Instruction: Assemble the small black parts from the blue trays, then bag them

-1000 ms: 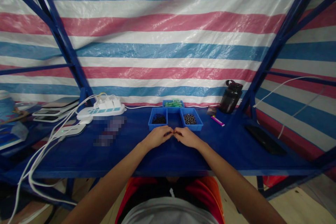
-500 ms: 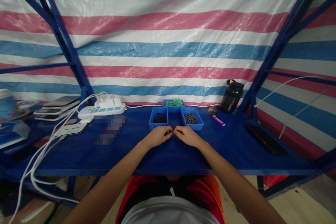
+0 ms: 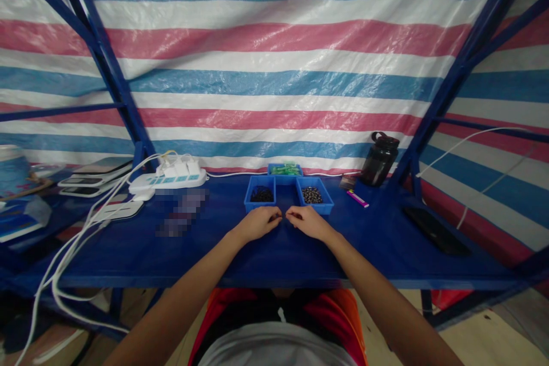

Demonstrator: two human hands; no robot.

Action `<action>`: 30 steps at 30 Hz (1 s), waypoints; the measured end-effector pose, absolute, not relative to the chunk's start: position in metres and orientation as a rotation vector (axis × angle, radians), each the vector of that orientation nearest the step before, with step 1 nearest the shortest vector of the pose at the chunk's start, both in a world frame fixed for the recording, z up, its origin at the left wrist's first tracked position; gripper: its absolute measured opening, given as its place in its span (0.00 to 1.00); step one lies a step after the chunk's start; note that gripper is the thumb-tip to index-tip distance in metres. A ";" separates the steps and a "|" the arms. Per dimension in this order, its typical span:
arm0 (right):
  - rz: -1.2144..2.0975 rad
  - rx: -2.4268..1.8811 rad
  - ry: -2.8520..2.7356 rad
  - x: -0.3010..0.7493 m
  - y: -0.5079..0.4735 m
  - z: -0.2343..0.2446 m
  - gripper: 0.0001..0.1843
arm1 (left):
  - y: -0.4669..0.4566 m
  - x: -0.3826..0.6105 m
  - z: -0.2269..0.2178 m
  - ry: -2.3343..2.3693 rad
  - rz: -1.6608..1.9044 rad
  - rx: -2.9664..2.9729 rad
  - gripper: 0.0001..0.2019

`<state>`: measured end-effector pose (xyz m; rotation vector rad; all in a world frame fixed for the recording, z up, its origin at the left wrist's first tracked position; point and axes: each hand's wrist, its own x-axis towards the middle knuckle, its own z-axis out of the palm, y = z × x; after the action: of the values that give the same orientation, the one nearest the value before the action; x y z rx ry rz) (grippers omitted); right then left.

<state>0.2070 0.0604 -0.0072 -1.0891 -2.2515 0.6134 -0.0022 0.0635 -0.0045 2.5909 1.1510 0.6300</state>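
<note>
My left hand (image 3: 261,223) and my right hand (image 3: 310,222) are over the blue table, fingertips pinched and facing each other across a narrow gap. Whatever the fingertips hold, if anything, is too small to make out. Just beyond my left hand stands a blue bin (image 3: 253,205) with small black parts (image 3: 261,194) inside. Past my right hand is a second blue bin (image 3: 327,206), holding small shiny metal-and-dark parts (image 3: 311,195). Behind these two sits a third blue bin (image 3: 285,178) with green-and-clear pieces (image 3: 285,169).
A white power strip (image 3: 168,180) with plugs and cables lies at the back left. To the right stand a dark bottle (image 3: 380,159), a purple packet (image 3: 357,199) and a flat black object (image 3: 436,231). Blue frame posts rise on both sides before a striped tarp (image 3: 274,80).
My two hands have drawn slightly apart, opening a small gap between the fingertips. The view has shifted a little; the bins and other objects stay put.
</note>
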 end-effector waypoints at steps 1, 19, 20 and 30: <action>0.602 -1.093 -2.266 0.207 0.061 -0.007 0.11 | 0.063 -0.002 -0.004 1.157 0.640 2.592 0.08; 0.592 -1.045 -2.342 0.208 0.063 -0.010 0.11 | 0.057 0.001 0.004 1.199 0.657 2.580 0.08; 0.602 -1.057 -2.330 0.208 0.064 -0.010 0.11 | 0.058 0.000 0.003 1.228 0.650 2.579 0.08; 0.500 -1.047 -2.268 0.203 0.055 -0.001 0.12 | 0.058 0.002 -0.001 1.225 0.539 2.604 0.08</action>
<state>0.2029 0.0554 -0.0006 -1.0472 -2.2679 0.5000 0.0016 0.0583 -0.0014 2.6042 1.2246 0.5394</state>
